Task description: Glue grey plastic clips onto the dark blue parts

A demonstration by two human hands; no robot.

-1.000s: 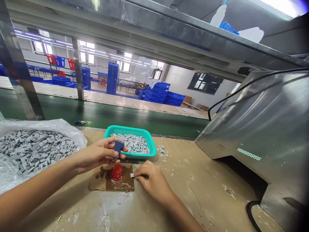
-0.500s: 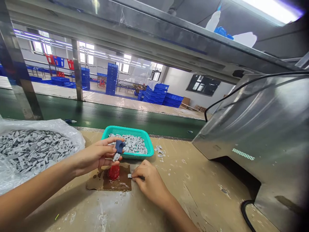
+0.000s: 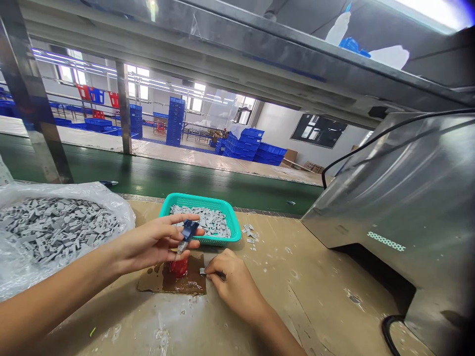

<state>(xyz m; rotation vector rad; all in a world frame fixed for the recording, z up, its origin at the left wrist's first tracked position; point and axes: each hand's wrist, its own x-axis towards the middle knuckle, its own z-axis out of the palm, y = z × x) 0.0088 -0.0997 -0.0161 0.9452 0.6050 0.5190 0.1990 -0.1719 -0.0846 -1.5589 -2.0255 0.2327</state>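
My left hand [image 3: 159, 242] is closed on a dark blue plastic part [image 3: 189, 229] with a light grey tip, held in front of the green basket. Pinched between the thumb and index finger of my right hand [image 3: 232, 279] is a small light grey plastic piece [image 3: 202, 271], at the right edge of a wet brown cardboard mat [image 3: 154, 283]. Below my left fingers a red cup-like object [image 3: 179, 267] stands on the mat, its top partly hidden. Behind my left hand, the green basket [image 3: 237, 232] holds many small light grey pieces.
A clear plastic bag [image 3: 128, 207] full of grey pieces lies at left. Loose grey pieces [image 3: 250, 232] sit right of the basket. A metal machine housing [image 3: 371, 198] stands at right, with a black cable. Beyond the table edge runs a green conveyor belt [image 3: 156, 174].
The dark blue part has turned in my left fingers, which have spread a little. My right hand keeps its pinch near the mat. The whole view has shifted slightly.
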